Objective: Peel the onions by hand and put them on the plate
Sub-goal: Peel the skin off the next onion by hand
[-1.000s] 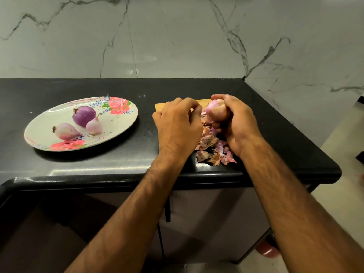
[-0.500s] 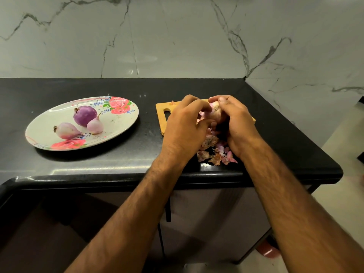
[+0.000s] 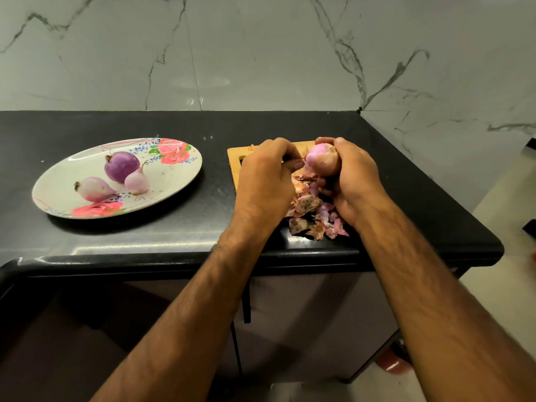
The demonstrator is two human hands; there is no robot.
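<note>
Holding the onion [image 3: 320, 158] up off the cutting board [image 3: 235, 161], our right hand [image 3: 358, 181] wraps it with curled fingers, thumb over the far top. The onion sits tilted. Its long axis runs from the bare pink-white end, up and toward our left, down into the palm, where tan papery skin covers it. So the unpeeled part lies on the palm side and the clean end faces the left hand [image 3: 266, 181].

The left hand is just beside the onion, on its left, fingers curled in, tips close to the exposed end (a scrap may be pinched there, but we cannot tell, the back of the hand hides it). The skins [image 3: 310, 210] lie under and between both hands, spilling off the board onto the black counter [image 3: 203, 221] near its front edge.

We judge this as mid-peel, this onion not done. The next pull likely needs the left fingertips to catch the skin edge where bare meets papery and strip it along the long axis toward the palm. The right grip would have to roll the onion so the covered side comes round.

The plate [image 3: 174, 181] is well apart to the left, past the board, with three peeled onions [image 3: 121, 166] on it. The left hand is nearer the plate, but the onion is in the right, so drop-off means a cross-reach or a hand-over.
</note>
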